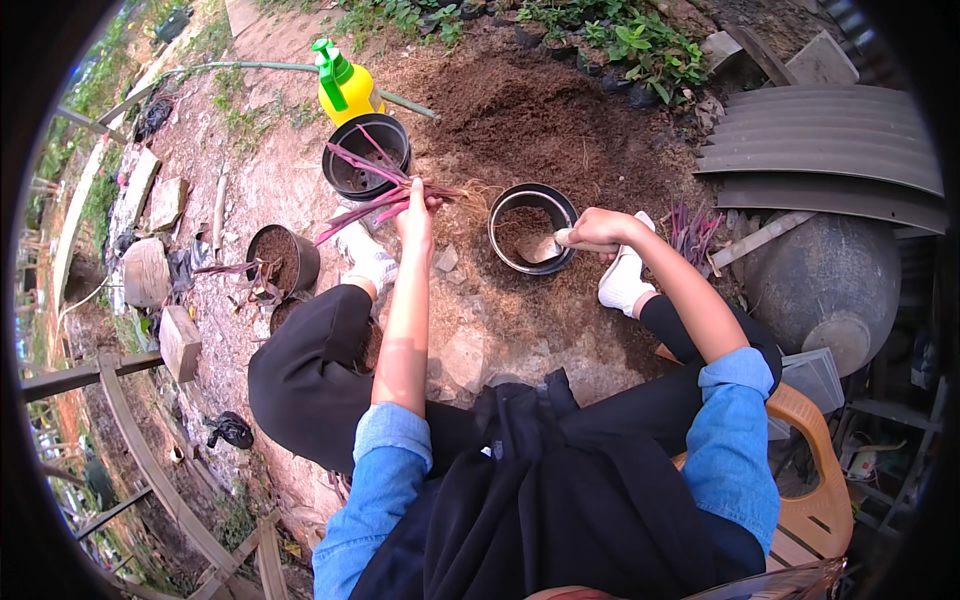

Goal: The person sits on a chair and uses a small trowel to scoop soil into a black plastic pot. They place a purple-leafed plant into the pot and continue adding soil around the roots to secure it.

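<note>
My left hand [414,219] grips a bare-rooted plant with purple-pink leaves [367,166], its thin pale roots [478,199] pointing right towards a round black pot [495,238]. Brown soil [523,225] partly fills that pot. My right hand [596,229] is closed around the light-coloured handle of a hand trowel [541,249], whose blade rests at the soil inside the pot's right side. Beyond my left hand, stacked black pots [334,169] stand with the plant's leaves across their opening; the upper one has holes in its base.
A yellow pressure sprayer [352,94] stands behind the stacked pots. Loose dark soil [517,112] is heaped beyond the pot. At left is a soil-filled pot [304,262]; at right, more purple plants [691,232], a large dark jar [821,277] and corrugated sheets [817,142].
</note>
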### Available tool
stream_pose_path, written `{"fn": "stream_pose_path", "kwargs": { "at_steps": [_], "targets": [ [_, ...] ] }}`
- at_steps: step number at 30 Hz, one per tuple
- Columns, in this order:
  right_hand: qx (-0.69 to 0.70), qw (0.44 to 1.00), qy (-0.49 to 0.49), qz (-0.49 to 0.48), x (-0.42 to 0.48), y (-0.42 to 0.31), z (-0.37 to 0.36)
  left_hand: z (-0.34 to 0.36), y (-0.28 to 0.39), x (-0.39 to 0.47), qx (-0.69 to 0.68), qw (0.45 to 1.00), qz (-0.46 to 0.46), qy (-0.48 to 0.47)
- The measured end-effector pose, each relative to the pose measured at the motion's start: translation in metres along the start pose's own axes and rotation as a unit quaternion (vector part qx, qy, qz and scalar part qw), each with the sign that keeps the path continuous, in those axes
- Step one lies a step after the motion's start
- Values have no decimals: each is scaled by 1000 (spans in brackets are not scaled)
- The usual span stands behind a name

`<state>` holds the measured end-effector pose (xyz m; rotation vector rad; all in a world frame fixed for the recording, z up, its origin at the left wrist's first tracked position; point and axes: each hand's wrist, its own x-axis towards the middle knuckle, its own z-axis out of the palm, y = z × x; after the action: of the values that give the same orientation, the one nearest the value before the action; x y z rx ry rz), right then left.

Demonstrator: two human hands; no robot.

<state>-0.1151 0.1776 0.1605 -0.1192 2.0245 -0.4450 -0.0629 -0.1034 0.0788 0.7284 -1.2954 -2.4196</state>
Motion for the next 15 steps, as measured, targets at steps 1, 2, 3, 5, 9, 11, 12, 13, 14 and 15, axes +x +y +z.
{"fn": "stream_pose_path", "kwargs": {
  "at_steps": [1, 2, 3, 5, 9, 11, 12, 13, 14, 15],
  "targets": [
    [-2, 1000, -9, 7, -1, -2, -3, 1, 1, 0, -1, 1000, -3, 2],
    [16, 1000, 0, 4, 0, -2, -6, 1, 1, -1, -2, 1000, -6, 4],
    [35, 999, 9, 0, 0, -1, -9, 2, 2, -1, -3, 1000, -9, 5],
    [75, 997, -9, 15, 5, -1, -8, 4, 3, -3, 1, 1000, -13, 9],
    [111, 989, -95, 29, 3, -8, -6, 3, 2, -5, 9, 1000, -18, 8],
    [129, 982, -134, 20, 7, -6, -15, 0, 1, -2, 6, 1000, -15, 0],
    [142, 979, -146, 16, 3, -7, -22, 1, 1, 0, 4, 1000, -13, -6],
    [155, 978, -136, 19, 7, -4, -20, 1, 0, 0, 2, 1000, -15, -4],
    [167, 978, -126, 23, 13, 0, -15, 1, -1, 0, 1, 1000, -16, -2],
    [178, 977, -116, 25, 12, -6, -11, 1, 0, -1, -1, 1000, -17, 1]
  ]
}}
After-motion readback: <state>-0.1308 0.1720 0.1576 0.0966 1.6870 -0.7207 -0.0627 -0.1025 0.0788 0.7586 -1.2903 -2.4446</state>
